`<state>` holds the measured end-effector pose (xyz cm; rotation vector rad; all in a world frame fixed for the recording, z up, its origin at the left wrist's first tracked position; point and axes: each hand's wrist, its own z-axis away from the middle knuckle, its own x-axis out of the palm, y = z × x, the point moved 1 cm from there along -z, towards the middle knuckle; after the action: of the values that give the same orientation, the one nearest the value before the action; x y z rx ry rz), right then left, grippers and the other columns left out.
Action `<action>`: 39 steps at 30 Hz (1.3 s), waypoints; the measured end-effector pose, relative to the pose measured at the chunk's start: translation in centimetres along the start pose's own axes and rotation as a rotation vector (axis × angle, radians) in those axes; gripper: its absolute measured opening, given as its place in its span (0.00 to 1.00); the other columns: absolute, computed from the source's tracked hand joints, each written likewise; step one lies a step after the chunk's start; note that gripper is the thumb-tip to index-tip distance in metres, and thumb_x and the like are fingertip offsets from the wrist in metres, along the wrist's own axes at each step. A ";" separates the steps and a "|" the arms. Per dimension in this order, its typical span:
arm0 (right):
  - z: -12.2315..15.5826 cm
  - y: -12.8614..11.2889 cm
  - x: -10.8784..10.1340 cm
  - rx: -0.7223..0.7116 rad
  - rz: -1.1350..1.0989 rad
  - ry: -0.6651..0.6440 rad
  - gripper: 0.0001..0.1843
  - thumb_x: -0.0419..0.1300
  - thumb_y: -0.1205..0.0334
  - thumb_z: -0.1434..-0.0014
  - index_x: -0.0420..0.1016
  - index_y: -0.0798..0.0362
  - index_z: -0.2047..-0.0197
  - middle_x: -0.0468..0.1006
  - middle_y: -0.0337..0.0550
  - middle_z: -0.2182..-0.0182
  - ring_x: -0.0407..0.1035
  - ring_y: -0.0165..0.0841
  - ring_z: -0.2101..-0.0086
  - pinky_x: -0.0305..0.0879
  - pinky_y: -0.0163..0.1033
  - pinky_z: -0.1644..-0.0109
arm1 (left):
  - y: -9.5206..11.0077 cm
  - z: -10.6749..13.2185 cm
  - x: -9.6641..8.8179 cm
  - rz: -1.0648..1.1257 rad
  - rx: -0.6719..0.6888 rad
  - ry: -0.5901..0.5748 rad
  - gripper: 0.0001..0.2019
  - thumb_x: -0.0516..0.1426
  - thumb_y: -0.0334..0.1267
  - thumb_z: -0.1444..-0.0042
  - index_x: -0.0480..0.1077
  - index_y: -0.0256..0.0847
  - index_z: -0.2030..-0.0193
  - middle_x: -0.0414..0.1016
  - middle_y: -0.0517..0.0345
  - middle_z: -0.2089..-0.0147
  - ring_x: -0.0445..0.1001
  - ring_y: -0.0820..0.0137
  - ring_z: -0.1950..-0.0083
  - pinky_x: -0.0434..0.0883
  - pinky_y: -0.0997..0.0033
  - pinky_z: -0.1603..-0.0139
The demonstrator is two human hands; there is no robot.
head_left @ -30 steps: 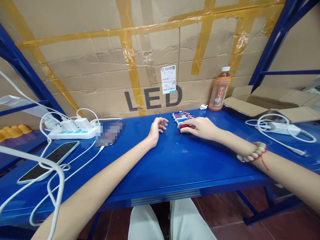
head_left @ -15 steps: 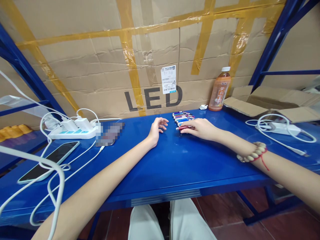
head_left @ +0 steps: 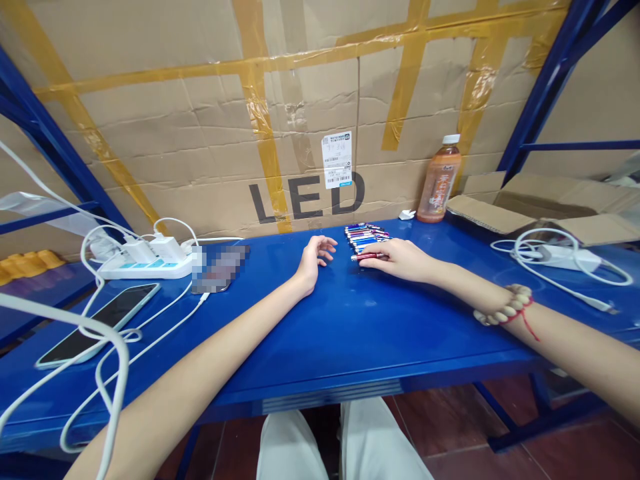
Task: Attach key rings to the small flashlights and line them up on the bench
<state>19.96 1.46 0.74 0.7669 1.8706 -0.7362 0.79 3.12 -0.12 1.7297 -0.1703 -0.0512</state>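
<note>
A tight row of several small coloured metallic pens [head_left: 364, 235] lies on the blue shelf top [head_left: 350, 327], near the cardboard wall. My right hand [head_left: 400, 259] rests at the near end of that row, fingers pinched on a red pen [head_left: 365, 256] lying flat on the surface. My left hand [head_left: 313, 259] lies a short way to the left of the row, fingers loosely curled and apart, holding nothing. A bead bracelet with a red cord [head_left: 507, 308] is on my right wrist.
An orange drink bottle [head_left: 439, 180] stands at the back right, beside an open cardboard box [head_left: 540, 203] and a white charger with cable [head_left: 560, 257]. On the left are a white power strip [head_left: 147, 263], trailing white cables [head_left: 107, 347] and a phone [head_left: 95, 323].
My right hand has slid slightly back along the row, and the red pen now lies nearer the rest of the pens. My left hand has stayed still.
</note>
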 end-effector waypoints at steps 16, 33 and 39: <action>0.1 -0.3 -0.3 0.060 0.050 0.025 0.20 0.50 0.42 0.43 0.75 0.42 0.58 0.79 0.35 0.66 0.72 0.32 0.66 0.59 0.33 0.68 | 0.0 0.0 -0.1 0.004 0.000 -0.004 0.16 0.44 0.43 0.48 0.68 0.36 0.72 0.67 0.55 0.71 0.65 0.75 0.73 0.59 0.77 0.76; 0.0 0.2 0.0 0.068 0.048 0.001 0.21 0.48 0.42 0.42 0.74 0.41 0.55 0.78 0.35 0.61 0.71 0.34 0.62 0.59 0.34 0.66 | 0.0 0.0 0.0 0.009 -0.013 -0.002 0.15 0.44 0.43 0.49 0.67 0.37 0.72 0.66 0.55 0.71 0.64 0.75 0.74 0.57 0.76 0.75; 0.0 -0.1 -0.1 0.112 0.106 -0.039 0.22 0.46 0.42 0.41 0.75 0.43 0.57 0.78 0.37 0.64 0.71 0.36 0.63 0.57 0.34 0.69 | 0.1 0.1 -0.1 -0.012 0.045 0.009 0.15 0.43 0.42 0.49 0.68 0.38 0.71 0.69 0.55 0.68 0.66 0.72 0.69 0.58 0.75 0.73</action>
<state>19.90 1.38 0.83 0.9085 1.7511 -0.7878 0.66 3.00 -0.05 1.7752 -0.1549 -0.0490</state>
